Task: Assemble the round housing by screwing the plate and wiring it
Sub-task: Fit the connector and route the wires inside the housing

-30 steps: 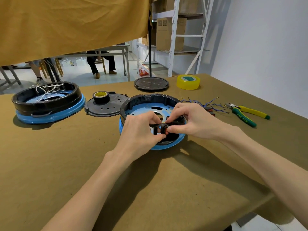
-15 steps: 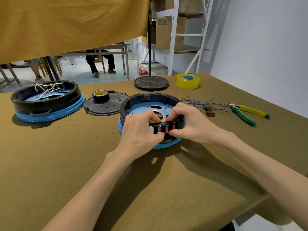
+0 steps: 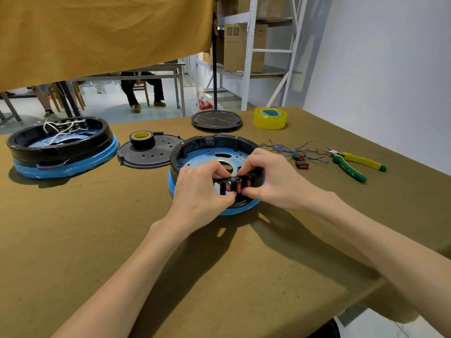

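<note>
Since a second ago both hands have worked lower on the near wall of the round housing [image 3: 214,152], and red rocker switches [image 3: 238,187] now show in the black switch bracket [image 3: 225,185] where I saw only black before. From my seat, the left hand [image 3: 202,189] is curled, thumb and fingers pinching the bracket's left end, while the right hand [image 3: 273,178] is curled round its right end, fingertips pressing on the switches. Bracket and hands sit at the housing's 6 o'clock edge; the housing, black wall over a blue plate [image 3: 207,158] and blue base ring, stands mid-worktop [image 3: 73,240]. At its 10 o'clock lies a black perforated cover [image 3: 156,156] carrying a roll of black tape [image 3: 141,139]; further toward 9 o'clock sits a second housing [image 3: 58,145] with white wires inside. A black disc [image 3: 216,120] lies at 12 o'clock and a yellow tape roll [image 3: 270,117] at 1 o'clock. Toward 3 o'clock lie blue wires [image 3: 288,150], two loose rocker switches [image 3: 300,161], then green-and-yellow pliers [image 3: 351,164].
</note>
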A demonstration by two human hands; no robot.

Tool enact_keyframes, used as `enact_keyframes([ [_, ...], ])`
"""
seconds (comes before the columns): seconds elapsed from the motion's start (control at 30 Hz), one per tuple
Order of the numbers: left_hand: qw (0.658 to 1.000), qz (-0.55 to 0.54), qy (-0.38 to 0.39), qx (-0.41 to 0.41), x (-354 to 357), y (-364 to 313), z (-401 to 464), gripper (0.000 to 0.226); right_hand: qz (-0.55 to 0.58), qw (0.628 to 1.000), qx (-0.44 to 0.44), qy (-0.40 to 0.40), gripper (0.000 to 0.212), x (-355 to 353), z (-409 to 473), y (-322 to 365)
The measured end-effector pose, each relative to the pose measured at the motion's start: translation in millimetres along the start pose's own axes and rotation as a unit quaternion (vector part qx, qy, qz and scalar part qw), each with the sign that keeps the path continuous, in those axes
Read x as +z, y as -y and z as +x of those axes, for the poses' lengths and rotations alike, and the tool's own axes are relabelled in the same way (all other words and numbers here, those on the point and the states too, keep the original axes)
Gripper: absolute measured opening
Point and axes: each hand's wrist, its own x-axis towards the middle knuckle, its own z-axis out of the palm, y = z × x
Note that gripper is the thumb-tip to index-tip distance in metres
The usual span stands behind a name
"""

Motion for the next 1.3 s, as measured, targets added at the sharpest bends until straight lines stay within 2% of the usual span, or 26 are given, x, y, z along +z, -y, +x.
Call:
enact_keyframes([
  [0.13, 0.999, -0.045, 0.017, 0.008, -4, 4, 2, 0.026, 0.044, 0.999, 0.010, 0.019, 0.015, -9, 2, -3],
  [0.4, 0.996, 0.016, -0.069, 0.049, 8, 5, -5, 0.020, 0.079, 0.997, -0.007, -0.021, 0.014, 0, 0, -8],
  [0.63, 0.997, 0.002, -0.060, 0.051, 6, 6, -5, 0.019, 0.047, 0.998, -0.010, 0.028, 0.025, -16, -1, -19],
  [0.93, 0.997, -0.010, -0.069, 0.040, 5, 3, -4, 0.023, 0.130, 0.990, 0.015, 0.054, 0.019, -20, 8, -28],
  [1.13, 0.997, -0.012, -0.066, 0.043, 4, 3, -6, 0.024, 0.111, 0.991, 0.024, 0.068, 0.017, -23, 9, -23],
  [1.3, 0.998, -0.013, -0.024, 0.050, -1, 10, -3, 0.020, 0.108, 0.993, 0.006, 0.056, 0.017, -20, 7, -20],
])
